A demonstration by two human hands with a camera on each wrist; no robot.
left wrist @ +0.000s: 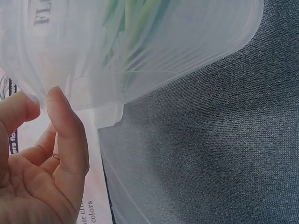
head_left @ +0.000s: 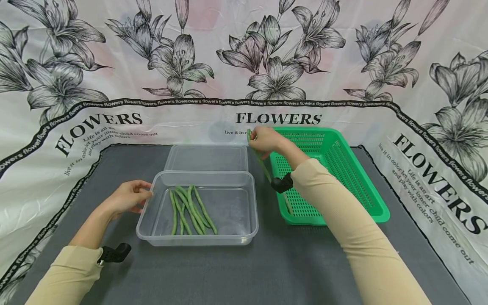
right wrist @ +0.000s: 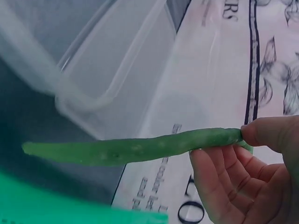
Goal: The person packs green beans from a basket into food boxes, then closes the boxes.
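Observation:
My right hand point(head_left: 264, 142) pinches one green bean point(right wrist: 135, 148) near its end between thumb and fingers. The bean is held in the air over the gap between the clear box and the green basket point(head_left: 371, 203). My left hand point(head_left: 127, 197) pinches the left rim of the clear plastic box point(head_left: 232, 241), thumb on one side and fingers on the other, as the left wrist view shows. Several green beans point(head_left: 192, 210) lie side by side in the left half of that box. A slim pale bean-like piece point(head_left: 288, 204) shows in the basket, partly hidden by the right arm.
Behind the box lies a flat clear lid point(head_left: 207, 158) on the grey cloth point(head_left: 198, 275). A white flower-printed sheet point(head_left: 183, 123) rises along the back and both sides. Black wrist cameras point(head_left: 116, 253) are strapped to both wrists; the right forearm crosses above the basket.

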